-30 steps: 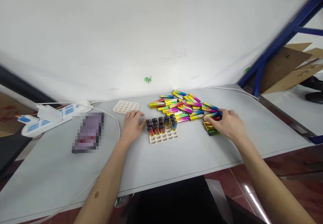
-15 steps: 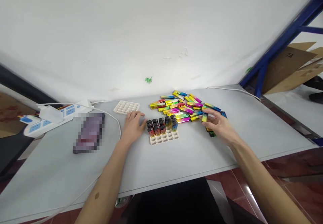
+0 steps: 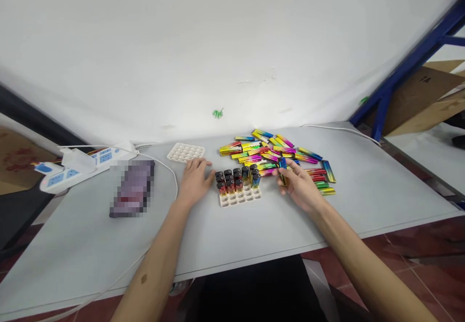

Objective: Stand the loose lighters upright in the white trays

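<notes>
My right hand (image 3: 300,186) grips a blue and yellow lighter (image 3: 283,171), held upright just right of the white tray. The white tray (image 3: 241,198) has several lighters with black tops (image 3: 230,184) standing in its back and left holes; the front holes show bare. My left hand (image 3: 196,179) rests on the table with its fingers apart, left of the tray, holding nothing. Behind the tray lies a heap of shiny multicoloured lighters (image 3: 254,153), and more (image 3: 329,171) lie to the right of my right hand.
A second white tray (image 3: 186,152) lies behind my left hand. At the left are a blurred purple item (image 3: 132,189), a power strip (image 3: 78,173) and a white cable (image 3: 165,165). Cardboard boxes (image 3: 414,94) stand beyond a blue frame (image 3: 385,104) at right.
My right hand has moved left toward the tray with the lighter, which now stands more upright, blue end up. Lighters at the right are uncovered. My left hand stays beside the tray.
</notes>
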`<control>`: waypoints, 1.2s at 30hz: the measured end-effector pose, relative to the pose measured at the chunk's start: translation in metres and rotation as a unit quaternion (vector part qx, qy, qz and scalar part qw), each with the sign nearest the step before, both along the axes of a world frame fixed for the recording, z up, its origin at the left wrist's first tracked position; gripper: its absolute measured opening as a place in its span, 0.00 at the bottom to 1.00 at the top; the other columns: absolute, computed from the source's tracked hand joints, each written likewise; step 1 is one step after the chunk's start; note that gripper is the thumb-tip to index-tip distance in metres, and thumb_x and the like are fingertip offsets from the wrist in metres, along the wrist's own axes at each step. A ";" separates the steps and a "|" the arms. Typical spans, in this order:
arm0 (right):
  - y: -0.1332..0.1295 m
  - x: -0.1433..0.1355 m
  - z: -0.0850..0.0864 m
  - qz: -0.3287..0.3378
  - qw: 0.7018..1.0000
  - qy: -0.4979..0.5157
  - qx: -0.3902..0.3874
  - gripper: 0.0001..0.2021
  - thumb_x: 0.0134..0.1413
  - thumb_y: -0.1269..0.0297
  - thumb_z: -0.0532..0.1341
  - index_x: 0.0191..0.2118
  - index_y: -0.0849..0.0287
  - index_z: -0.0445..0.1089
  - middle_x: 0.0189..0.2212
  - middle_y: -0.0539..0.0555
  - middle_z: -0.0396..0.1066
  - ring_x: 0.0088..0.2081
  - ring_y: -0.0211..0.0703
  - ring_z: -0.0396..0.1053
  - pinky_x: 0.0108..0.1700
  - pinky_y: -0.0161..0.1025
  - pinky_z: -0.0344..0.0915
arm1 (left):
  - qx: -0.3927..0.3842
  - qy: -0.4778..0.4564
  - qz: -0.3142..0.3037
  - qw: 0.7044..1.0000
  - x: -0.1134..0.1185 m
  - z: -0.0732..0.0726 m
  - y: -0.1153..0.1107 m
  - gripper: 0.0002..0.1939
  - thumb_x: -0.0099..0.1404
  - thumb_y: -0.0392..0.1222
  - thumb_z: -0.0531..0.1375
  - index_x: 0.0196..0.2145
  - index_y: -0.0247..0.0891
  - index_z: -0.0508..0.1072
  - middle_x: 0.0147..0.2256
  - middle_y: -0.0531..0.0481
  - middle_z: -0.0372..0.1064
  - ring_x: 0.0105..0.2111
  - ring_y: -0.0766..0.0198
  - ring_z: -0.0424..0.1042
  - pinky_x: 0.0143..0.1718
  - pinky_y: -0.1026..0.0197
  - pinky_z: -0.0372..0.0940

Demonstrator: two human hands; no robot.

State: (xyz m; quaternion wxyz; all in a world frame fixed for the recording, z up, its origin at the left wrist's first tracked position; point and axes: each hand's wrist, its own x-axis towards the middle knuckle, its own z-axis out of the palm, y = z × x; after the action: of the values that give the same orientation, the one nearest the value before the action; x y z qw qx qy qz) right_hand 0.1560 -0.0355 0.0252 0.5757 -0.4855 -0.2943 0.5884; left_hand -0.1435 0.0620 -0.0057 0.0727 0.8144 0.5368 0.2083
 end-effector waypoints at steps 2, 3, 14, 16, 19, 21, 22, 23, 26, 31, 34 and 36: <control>0.001 -0.001 0.001 -0.001 1.000 0.026 -0.011 0.17 0.49 0.58 0.70 0.43 0.49 0.65 0.24 0.42 0.64 0.20 0.31 0.55 0.18 0.28 0.48 | -0.001 0.000 -0.002 1.000 0.000 0.000 -0.001 0.15 0.69 0.46 0.54 0.49 0.39 0.72 0.52 0.40 0.67 0.56 0.47 0.61 0.60 0.43 0.57; 0.001 -0.001 0.000 0.003 0.999 0.034 -0.013 0.15 0.52 0.56 0.68 0.43 0.50 0.66 0.22 0.42 0.61 0.19 0.30 0.52 0.17 0.28 0.45 | -0.001 0.000 -0.003 1.000 0.000 0.001 -0.001 0.15 0.69 0.46 0.54 0.48 0.39 0.72 0.52 0.41 0.67 0.56 0.47 0.61 0.60 0.43 0.58; -0.004 -0.005 -0.001 0.044 0.998 0.035 0.006 0.19 0.54 0.46 0.65 0.35 0.52 0.59 0.21 0.42 0.57 0.17 0.31 0.51 0.17 0.29 0.45 | -0.007 0.001 -0.002 1.000 0.001 0.002 -0.002 0.14 0.69 0.46 0.54 0.48 0.40 0.72 0.52 0.41 0.66 0.56 0.46 0.60 0.59 0.43 0.58; -0.003 -0.003 -0.002 0.059 0.997 0.051 -0.001 0.23 0.56 0.38 0.59 0.30 0.55 0.61 0.17 0.41 0.50 0.16 0.29 0.43 0.17 0.29 0.42 | -0.008 0.001 -0.002 1.000 0.001 0.002 -0.002 0.14 0.69 0.46 0.54 0.48 0.40 0.72 0.52 0.40 0.66 0.56 0.46 0.60 0.59 0.43 0.59; -0.001 0.000 -0.005 0.040 0.998 0.046 -0.006 0.28 0.58 0.37 0.53 0.20 0.56 0.57 0.14 0.42 0.43 0.15 0.30 0.38 0.17 0.31 0.39 | -0.008 0.002 -0.003 1.000 0.001 0.002 -0.002 0.14 0.69 0.46 0.54 0.48 0.40 0.72 0.52 0.41 0.66 0.55 0.46 0.61 0.59 0.43 0.59; -0.001 0.001 -0.006 0.022 0.999 0.038 -0.008 0.27 0.59 0.42 0.53 0.18 0.56 0.54 0.13 0.42 0.41 0.15 0.30 0.37 0.17 0.32 0.37 | -0.008 0.004 -0.003 1.000 0.001 0.002 -0.001 0.14 0.69 0.46 0.54 0.48 0.39 0.72 0.52 0.41 0.66 0.56 0.46 0.60 0.59 0.44 0.58; -0.001 0.001 -0.006 0.016 0.999 0.035 -0.008 0.26 0.59 0.44 0.53 0.17 0.56 0.53 0.13 0.43 0.41 0.14 0.31 0.37 0.17 0.32 0.37 | -0.008 0.004 -0.002 1.000 0.001 0.001 -0.001 0.15 0.69 0.46 0.54 0.48 0.39 0.72 0.52 0.41 0.66 0.56 0.46 0.60 0.59 0.44 0.58; -0.002 0.000 -0.006 0.013 0.999 0.032 -0.007 0.25 0.59 0.46 0.52 0.17 0.55 0.53 0.13 0.43 0.41 0.14 0.31 0.37 0.16 0.33 0.37 | -0.008 0.005 -0.002 1.000 0.001 0.001 -0.001 0.15 0.69 0.46 0.54 0.49 0.39 0.72 0.52 0.41 0.66 0.56 0.46 0.60 0.59 0.44 0.58; -0.002 -0.002 -0.006 0.008 1.000 0.021 -0.011 0.24 0.58 0.48 0.52 0.16 0.55 0.53 0.12 0.43 0.42 0.14 0.31 0.37 0.16 0.33 0.37 | -0.007 0.007 -0.001 1.000 0.000 0.001 -0.001 0.14 0.69 0.46 0.54 0.49 0.40 0.71 0.52 0.41 0.66 0.57 0.45 0.60 0.59 0.44 0.59; -0.002 -0.004 -0.007 0.009 0.999 0.026 -0.018 0.27 0.58 0.43 0.53 0.16 0.55 0.55 0.12 0.43 0.41 0.14 0.31 0.36 0.16 0.33 0.36 | -0.007 0.008 -0.003 1.000 0.000 0.002 -0.002 0.14 0.69 0.46 0.54 0.48 0.40 0.71 0.52 0.41 0.66 0.57 0.46 0.60 0.59 0.44 0.58; -0.003 -0.004 -0.007 0.011 1.000 0.019 -0.010 0.29 0.57 0.38 0.54 0.16 0.56 0.54 0.13 0.42 0.40 0.15 0.30 0.34 0.17 0.32 0.34 | -0.007 0.007 -0.002 1.000 0.001 0.003 -0.002 0.14 0.69 0.46 0.54 0.49 0.40 0.71 0.52 0.41 0.66 0.56 0.46 0.60 0.59 0.44 0.58; -0.004 -0.004 -0.007 0.012 1.000 0.012 -0.011 0.29 0.57 0.38 0.54 0.16 0.55 0.54 0.13 0.42 0.40 0.15 0.30 0.35 0.17 0.32 0.35 | -0.007 0.007 -0.001 1.000 0.001 0.003 -0.002 0.14 0.69 0.46 0.54 0.49 0.40 0.71 0.52 0.40 0.66 0.56 0.46 0.60 0.59 0.43 0.58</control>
State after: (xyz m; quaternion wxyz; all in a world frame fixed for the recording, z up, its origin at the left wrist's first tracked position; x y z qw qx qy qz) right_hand 0.1521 -0.0394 0.0186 0.5666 -0.4811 -0.2872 0.6042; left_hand -0.1425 0.0595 -0.0029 0.0750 0.8159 0.5376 0.1990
